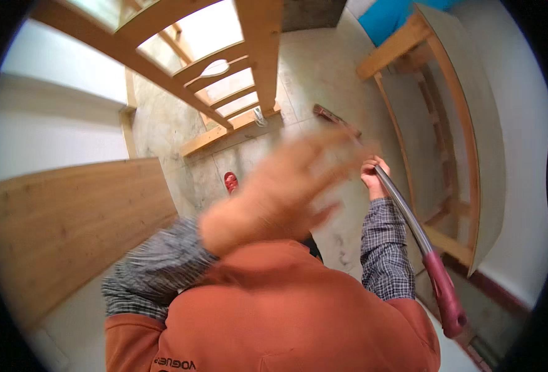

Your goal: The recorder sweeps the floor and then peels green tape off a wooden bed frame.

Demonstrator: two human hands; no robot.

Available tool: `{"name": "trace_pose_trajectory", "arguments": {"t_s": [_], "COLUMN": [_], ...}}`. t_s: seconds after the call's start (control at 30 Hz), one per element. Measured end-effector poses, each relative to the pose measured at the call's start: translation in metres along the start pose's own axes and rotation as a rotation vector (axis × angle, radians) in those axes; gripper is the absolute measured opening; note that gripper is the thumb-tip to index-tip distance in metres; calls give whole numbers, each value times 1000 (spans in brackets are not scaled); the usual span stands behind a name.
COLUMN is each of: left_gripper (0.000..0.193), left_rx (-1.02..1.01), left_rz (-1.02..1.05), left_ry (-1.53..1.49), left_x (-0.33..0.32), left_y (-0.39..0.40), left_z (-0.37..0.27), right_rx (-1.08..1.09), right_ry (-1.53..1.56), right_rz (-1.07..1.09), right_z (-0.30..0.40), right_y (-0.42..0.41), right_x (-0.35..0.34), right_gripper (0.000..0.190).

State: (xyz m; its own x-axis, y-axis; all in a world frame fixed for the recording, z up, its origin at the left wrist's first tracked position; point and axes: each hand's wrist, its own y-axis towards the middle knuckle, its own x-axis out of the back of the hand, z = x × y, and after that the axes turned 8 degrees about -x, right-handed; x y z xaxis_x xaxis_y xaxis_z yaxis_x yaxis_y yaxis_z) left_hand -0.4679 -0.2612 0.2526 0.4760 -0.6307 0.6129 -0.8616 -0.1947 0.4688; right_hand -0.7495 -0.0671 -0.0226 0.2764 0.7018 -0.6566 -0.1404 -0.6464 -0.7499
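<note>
My right hand (pixel 375 169) is closed around the metal pole of a broom (pixel 406 214), whose dark red plastic grip slants down past my right forearm. The broom's reddish head (pixel 334 118) lies at the floor beyond that hand. Raised in front of my chest, my left hand (pixel 283 186) is blurred, with its fingers apart and nothing seen in it. It hides part of the floor and the lower end of the pole.
A wooden bed-like frame (pixel 267 56) with slats stands ahead on the left. A wooden panel (pixel 78 223) is at the left. Another wooden frame (pixel 455 107) with a board is at the right, by the white wall. A red shoe (pixel 230 182) shows below.
</note>
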Motion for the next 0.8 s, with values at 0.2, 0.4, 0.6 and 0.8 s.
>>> {"name": "trace_pose_trajectory", "arguments": {"t_s": [0.2,0.4,0.6,0.8], "left_gripper": [83,35,14,15], "left_rx": [124,509,641,672], "left_rz": [-362,-568,-1004,-1232], "left_ry": [-470,-643,-427,-135], "left_x": [-7,30,46,74], "left_y": [-38,-162,-258,-297], "left_z": [-75,-118,-196,-262], "right_rx": [-281,-354,-344,-596], "right_ry": [-431,-522,-1158,-1282], "right_rz": [-91,-369,-548,-404], "right_z": [-66,-192,-358,-513], "right_y": [46,90,68,15], "right_x": [-40,16,75,102], "right_gripper": [16,3,10,9]}}
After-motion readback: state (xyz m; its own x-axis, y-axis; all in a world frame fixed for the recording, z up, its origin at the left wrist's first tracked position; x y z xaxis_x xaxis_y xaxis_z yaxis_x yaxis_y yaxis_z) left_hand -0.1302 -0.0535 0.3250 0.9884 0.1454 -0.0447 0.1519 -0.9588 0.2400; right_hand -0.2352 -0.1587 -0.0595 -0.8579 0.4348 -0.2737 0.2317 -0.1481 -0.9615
